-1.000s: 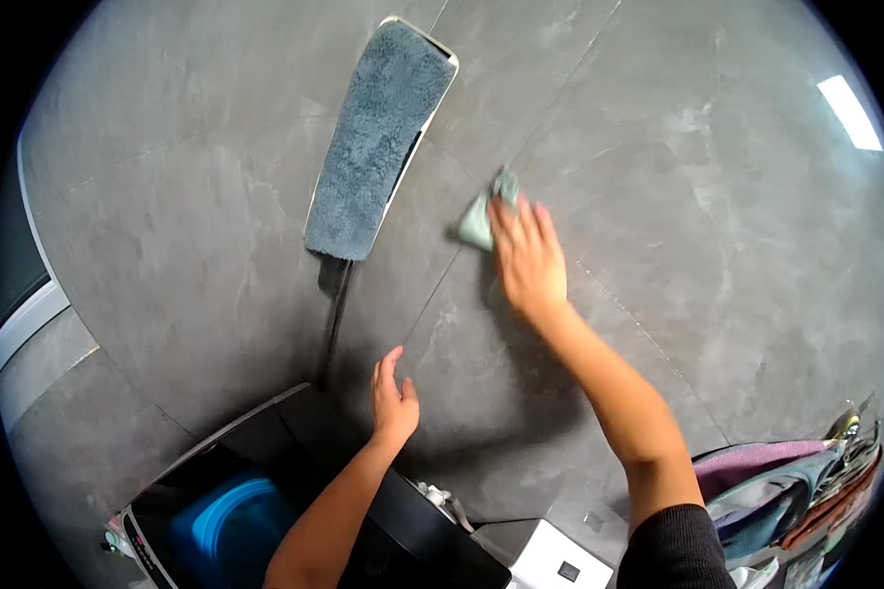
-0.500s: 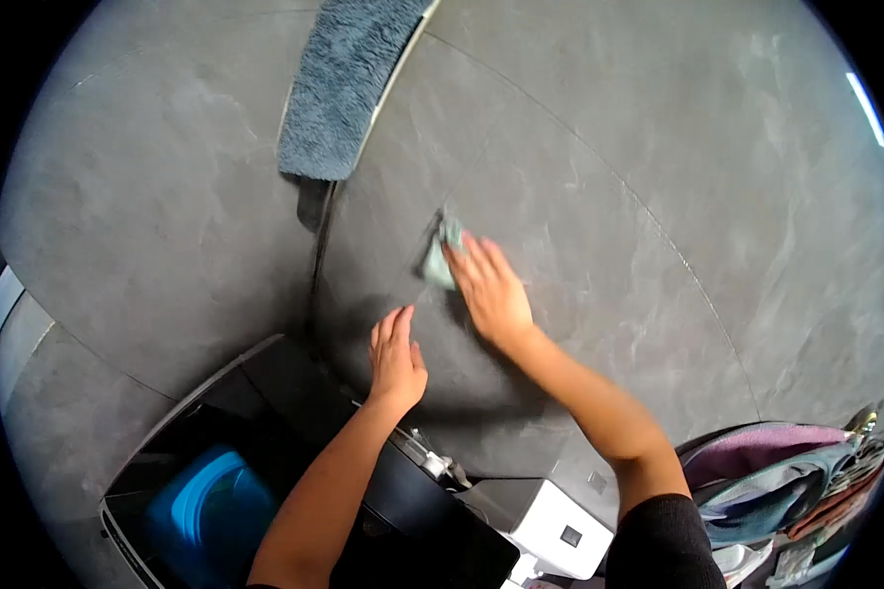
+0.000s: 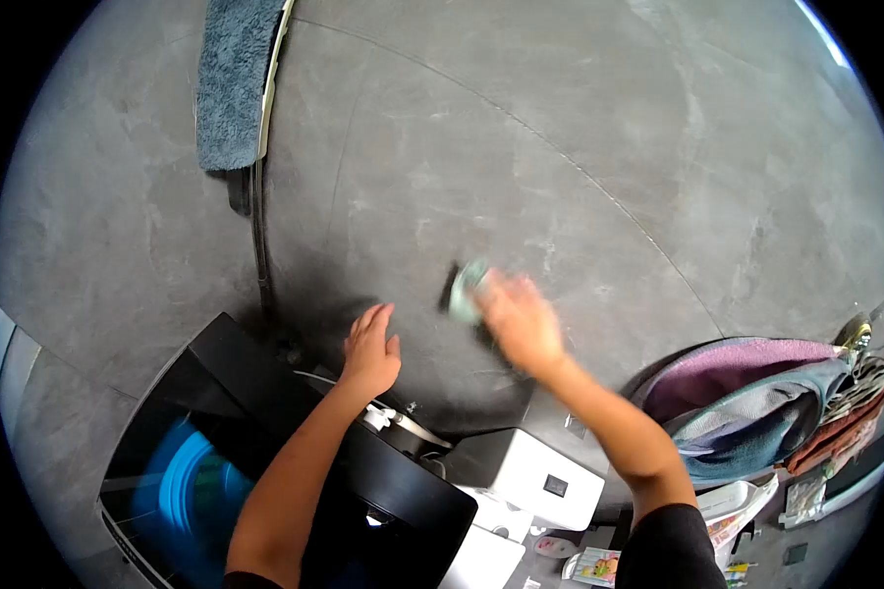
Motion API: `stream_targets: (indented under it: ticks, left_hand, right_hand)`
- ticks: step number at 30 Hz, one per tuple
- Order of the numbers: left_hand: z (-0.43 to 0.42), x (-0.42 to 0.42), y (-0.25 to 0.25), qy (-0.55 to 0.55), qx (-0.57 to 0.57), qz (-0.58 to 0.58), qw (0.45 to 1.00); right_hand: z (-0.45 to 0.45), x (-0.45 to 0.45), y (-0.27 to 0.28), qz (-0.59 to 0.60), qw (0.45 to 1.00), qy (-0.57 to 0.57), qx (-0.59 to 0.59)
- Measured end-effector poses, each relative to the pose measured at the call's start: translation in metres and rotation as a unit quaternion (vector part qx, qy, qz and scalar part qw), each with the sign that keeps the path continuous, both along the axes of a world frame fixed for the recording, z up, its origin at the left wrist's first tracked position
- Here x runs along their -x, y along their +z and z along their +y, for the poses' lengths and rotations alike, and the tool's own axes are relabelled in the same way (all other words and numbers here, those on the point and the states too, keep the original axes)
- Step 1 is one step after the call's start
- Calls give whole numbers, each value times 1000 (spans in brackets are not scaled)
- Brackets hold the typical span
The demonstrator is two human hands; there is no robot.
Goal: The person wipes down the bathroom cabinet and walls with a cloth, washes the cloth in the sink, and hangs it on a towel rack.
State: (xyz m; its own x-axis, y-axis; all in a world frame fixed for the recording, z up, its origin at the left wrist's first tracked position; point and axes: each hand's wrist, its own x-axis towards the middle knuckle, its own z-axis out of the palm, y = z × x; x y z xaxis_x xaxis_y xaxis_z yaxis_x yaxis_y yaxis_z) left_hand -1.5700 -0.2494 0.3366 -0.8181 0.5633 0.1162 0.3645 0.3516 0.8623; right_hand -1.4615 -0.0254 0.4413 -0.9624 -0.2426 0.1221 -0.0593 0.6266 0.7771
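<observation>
A pale green cloth is pressed against the grey tiled wall under the fingers of my right hand. That hand is blurred, and its fingers are closed over the cloth's edge. Lower and to the left, my left hand has its fingers stretched out towards the wall, holding nothing. Whether its fingertips touch the tile I cannot tell. Beneath my left forearm is a glossy black appliance top.
A blue-grey fluffy mop pad on a frame hangs at the upper left. A blue basin shape shows in the glossy black surface. White fittings and a white box sit below my hands. Towels hang at right.
My right hand has moved down and slightly right with the cloth. The view has shifted, so the mop pad sits farther left and more of the towels shows. My left hand remains stretched out.
</observation>
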Motion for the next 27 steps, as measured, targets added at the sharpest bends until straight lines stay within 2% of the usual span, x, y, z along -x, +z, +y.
stream_targets:
  ticks: [1, 4, 5, 6, 7, 8, 9, 10, 11, 13, 15, 17, 19, 20, 21, 24, 25, 27]
  left_hand:
    - [3, -6, 6, 19, -28, -8, 999]
    - [15, -27, 14, 45, -109, -20, 993]
    - [18, -35, 18, 46, -136, -21, 989]
    - [17, -45, 25, 32, -147, -21, 988]
    - [13, -57, 32, 20, -141, -14, 990]
    - [10, -65, 42, 6, -141, 0, 990]
    - [12, -66, 54, -8, -148, 17, 989]
    - [14, -68, 72, -13, -144, 14, 989]
    - [15, -69, 90, -19, -138, 9, 990]
    - [28, -68, 126, -21, -168, 3, 986]
    - [40, -77, 179, -32, -211, 55, 975]
    - [46, -89, 238, -60, -266, 87, 958]
    - [50, -100, 286, -81, -305, 149, 937]
    - [52, -103, 306, -82, -317, 194, 925]
    - [58, -106, 324, -82, -328, 237, 911]
    - [83, -128, 367, -100, -378, 283, 876]
    - [93, -135, 377, -108, -387, 290, 869]
    - [109, -146, 392, -121, -403, 302, 855]
  right_hand:
    - [-14, 3, 51, 92, 993, -14, 73]
    - [-6, -7, 59, 202, 966, -2, 160]
    - [11, -20, 6, 147, 980, -41, 127]
    - [7, -33, -15, -22, 977, -72, 197]
    - [26, -56, -65, -42, 999, 19, 14]
    - [15, -74, -41, -199, 978, -39, -43]
    - [23, -79, -47, -164, 983, -47, -69]
    - [8, -82, -2, -212, 970, -59, -101]
    - [11, -84, 28, -105, 994, -25, -6]
    - [6, -79, 117, 52, 991, -30, 120]
    - [-6, -82, 229, 240, 964, -91, 72]
    - [1, -95, 320, 416, 902, -96, 64]
    - [15, -111, 380, 548, 835, -18, 42]
    - [35, -108, 392, 575, 810, 66, 94]
    - [33, -96, 393, 582, 802, 66, 119]
    - [31, -72, 388, 393, 901, 145, 115]
    - [17, -87, 394, 300, 936, 131, 131]
    - [30, -122, 422, 161, 972, 156, 77]
